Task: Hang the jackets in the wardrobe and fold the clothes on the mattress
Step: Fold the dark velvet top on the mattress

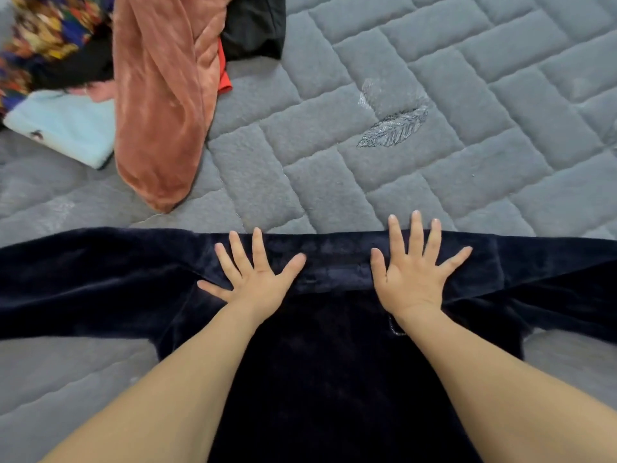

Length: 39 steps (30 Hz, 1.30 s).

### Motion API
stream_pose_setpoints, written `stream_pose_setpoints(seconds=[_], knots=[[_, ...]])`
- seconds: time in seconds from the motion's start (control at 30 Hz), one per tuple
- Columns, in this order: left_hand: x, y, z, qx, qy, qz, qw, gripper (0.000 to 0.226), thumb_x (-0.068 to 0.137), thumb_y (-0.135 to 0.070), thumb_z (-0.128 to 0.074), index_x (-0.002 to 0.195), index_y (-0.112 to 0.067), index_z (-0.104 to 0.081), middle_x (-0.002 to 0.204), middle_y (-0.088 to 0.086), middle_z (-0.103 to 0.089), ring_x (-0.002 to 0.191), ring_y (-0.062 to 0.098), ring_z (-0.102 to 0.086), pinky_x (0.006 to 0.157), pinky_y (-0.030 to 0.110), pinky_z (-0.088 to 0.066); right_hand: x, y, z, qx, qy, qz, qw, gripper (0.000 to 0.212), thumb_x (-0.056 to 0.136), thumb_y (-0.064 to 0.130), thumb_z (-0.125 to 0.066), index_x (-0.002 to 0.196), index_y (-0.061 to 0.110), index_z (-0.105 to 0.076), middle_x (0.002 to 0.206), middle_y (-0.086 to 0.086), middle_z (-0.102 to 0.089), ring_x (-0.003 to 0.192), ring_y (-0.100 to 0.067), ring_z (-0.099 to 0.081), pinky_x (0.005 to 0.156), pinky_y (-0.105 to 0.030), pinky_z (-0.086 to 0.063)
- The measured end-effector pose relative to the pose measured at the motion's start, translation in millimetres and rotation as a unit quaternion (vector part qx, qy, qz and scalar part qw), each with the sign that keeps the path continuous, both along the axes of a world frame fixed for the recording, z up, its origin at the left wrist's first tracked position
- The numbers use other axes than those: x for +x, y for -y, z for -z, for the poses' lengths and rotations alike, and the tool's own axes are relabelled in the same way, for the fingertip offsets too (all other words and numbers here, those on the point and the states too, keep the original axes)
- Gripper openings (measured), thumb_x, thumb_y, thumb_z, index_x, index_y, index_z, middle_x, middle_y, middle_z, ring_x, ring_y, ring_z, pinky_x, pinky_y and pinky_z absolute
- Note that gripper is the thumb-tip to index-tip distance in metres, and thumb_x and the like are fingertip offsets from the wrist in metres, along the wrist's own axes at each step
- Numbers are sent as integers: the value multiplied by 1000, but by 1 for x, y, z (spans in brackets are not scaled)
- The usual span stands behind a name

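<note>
Both hands lie flat and spread wide on a dark navy plush garment, palms down, fingers straight and fanned, gripping nothing. Her left hand presses just below the garment's far edge, left of the middle; the right hand presses on the same band of fabric, its fingertips reaching just past the edge onto the mattress. Between them runs a flatter strip of cloth, seemingly a folded collar or hem, though the fabric is too dark to tell which.

That garment is spread across the near part of the grey quilted mattress, its sleeves running out left and right past the picture's edges, its lower part cut off at the bottom. A small pale stitched mark by the right wrist is too small to read.

At the far left lies a heap of clothes: a rust-pink velvety piece trailing toward the navy one, well apart from it; a pale blue folded item touching its side; something black; a sliver of red; and a multicoloured patterned fabric, cut off by the frame. An embroidered silver feather marks the mattress.
</note>
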<state>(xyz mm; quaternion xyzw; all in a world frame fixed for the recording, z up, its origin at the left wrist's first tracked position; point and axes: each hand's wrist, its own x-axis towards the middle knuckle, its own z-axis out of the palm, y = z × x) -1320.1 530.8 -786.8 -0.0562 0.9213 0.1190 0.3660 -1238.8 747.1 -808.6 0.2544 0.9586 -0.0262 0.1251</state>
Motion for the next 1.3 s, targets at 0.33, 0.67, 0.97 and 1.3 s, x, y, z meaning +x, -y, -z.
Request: stream_pose_setpoints(seconds=[0.33, 0.67, 0.97, 1.3], knots=[[-9, -8, -6, -44, 56, 22, 997, 122, 54, -103, -24, 141, -43, 38, 137, -5, 60, 129, 25, 54, 100, 77, 18, -4, -2, 3, -24, 13, 3, 1000, 68, 92, 57, -24, 153, 27, -29, 162, -11, -17, 148, -40, -9, 100, -82, 0], [-6, -9, -7, -39, 32, 28, 998, 120, 57, -103, -20, 141, -41, 39, 141, -2, 57, 129, 27, 54, 98, 79, 18, -1, -2, -2, 2, -5, -14, 1000, 68, 94, 56, -22, 155, 26, -21, 162, -10, -15, 148, -39, -10, 105, -78, 4], [0, 71, -31, -15, -110, 90, 990, 71, 93, -70, 0, 152, -37, 20, 161, -5, 28, 146, 18, 29, 102, 76, 18, -18, 79, -30, -39, -15, -85, 996, 68, 97, 49, -12, 157, 17, -16, 163, -14, -12, 150, -33, -9, 120, -57, -4], [-31, 350, -41, -52, -89, -214, 971, 61, 101, -54, -25, 157, -34, -9, 164, -2, 6, 150, 23, 7, 118, 57, 1, -108, 286, -38, -94, 72, -209, 971, 68, 101, 53, -10, 155, 21, 13, 163, 2, 16, 150, -28, 16, 120, -53, 7]])
